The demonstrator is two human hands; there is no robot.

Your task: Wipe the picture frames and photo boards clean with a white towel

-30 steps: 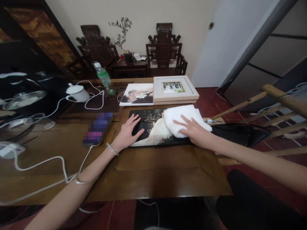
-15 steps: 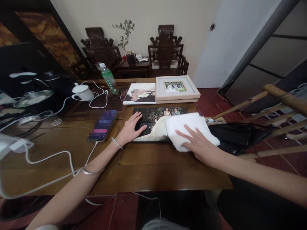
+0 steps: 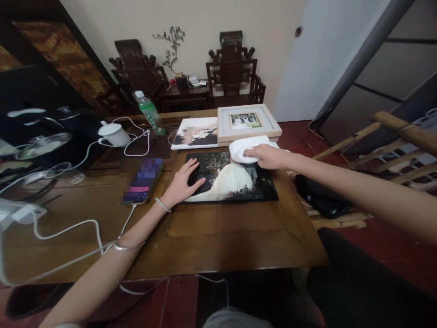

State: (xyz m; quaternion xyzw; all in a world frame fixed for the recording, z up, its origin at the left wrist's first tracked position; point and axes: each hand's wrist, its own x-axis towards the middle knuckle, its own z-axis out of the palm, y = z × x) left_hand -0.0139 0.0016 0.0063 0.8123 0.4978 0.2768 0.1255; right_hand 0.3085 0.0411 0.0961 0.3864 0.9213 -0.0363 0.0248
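A dark wedding photo panel point(image 3: 218, 180) lies flat on the wooden table, a long white gown across its middle. Fingers spread, my left hand point(image 3: 182, 182) rests on the panel's left edge. My right hand point(image 3: 268, 156) grips a folded white towel point(image 3: 244, 148) at the panel's far right part, close to the light wooden picture frame point(image 3: 223, 122). The towel covers the upper part of the pictured couple. Left of that frame lies a white-edged photo panel point(image 3: 194, 133).
A phone point(image 3: 145, 182) on a white cable lies left of my left hand. Behind it stand a lidded white cup point(image 3: 114, 134) and a green-labelled bottle point(image 3: 150, 113). A bamboo chair point(image 3: 362, 136) with a black bag point(image 3: 317, 193) is at the right.
My right hand has moved the towel away from me, from the panel's near right part to its far edge, and it now grips the towel bunched. My left hand stays on the panel.
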